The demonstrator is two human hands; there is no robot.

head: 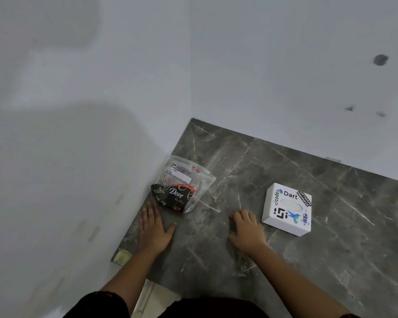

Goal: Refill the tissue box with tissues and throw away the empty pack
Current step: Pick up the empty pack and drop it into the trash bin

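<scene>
Tissue box [287, 210] beside right hand [247, 232]; tissue pack [182, 183] beyond left hand [154, 228]; both grips spread flat on countertop [331, 260].

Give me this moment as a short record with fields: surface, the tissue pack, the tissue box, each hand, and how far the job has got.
surface: dark marble-pattern countertop set into a wall corner
tissue pack: clear plastic pack with a Dove label, at the left wall edge, looks nearly empty
tissue box: white square box with stickers, oval slot on top, no tissue showing
left hand: flat on the counter, just below the pack, empty
right hand: resting on the counter, left of the box, empty
progress: refill not yet begun
</scene>
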